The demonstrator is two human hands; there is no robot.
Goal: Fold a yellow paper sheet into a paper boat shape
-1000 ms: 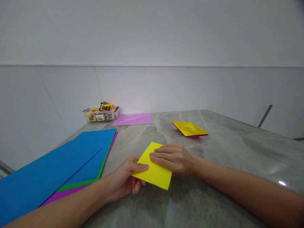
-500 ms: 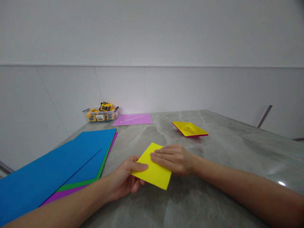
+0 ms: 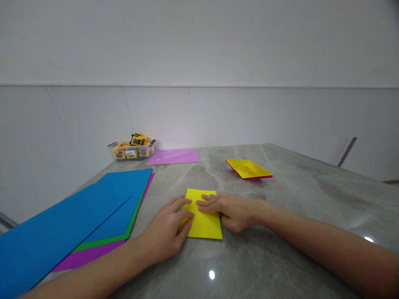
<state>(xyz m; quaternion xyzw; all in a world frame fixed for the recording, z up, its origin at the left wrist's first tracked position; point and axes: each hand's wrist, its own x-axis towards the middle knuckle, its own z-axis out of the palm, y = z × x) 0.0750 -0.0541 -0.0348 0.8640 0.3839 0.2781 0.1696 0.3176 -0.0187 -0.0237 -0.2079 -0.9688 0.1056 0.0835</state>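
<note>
A yellow piece of folded paper [image 3: 204,226] lies flat on the grey marbled table, roughly rectangular, in front of me. My left hand [image 3: 170,226] rests on its left edge, fingers apart with the tips touching the paper. From the other side, my right hand [image 3: 232,211] reaches over the right edge, its fingers stretched out on the upper part of the sheet. Neither hand grips it. Beyond my right hand sits a folded paper boat [image 3: 249,169], yellow inside with a red underside.
Large blue sheets [image 3: 102,203] lie at the left, over green and purple ones [image 3: 84,257]. At the back left stands a clear plastic box [image 3: 132,153] holding yellow toy vehicles, beside a pink sheet [image 3: 174,156]. A white wall closes off the back.
The yellow paper was held tilted in my left hand and is now flat on the table, turned straighter. My left hand let go of its grip and now lies on top of it.
</note>
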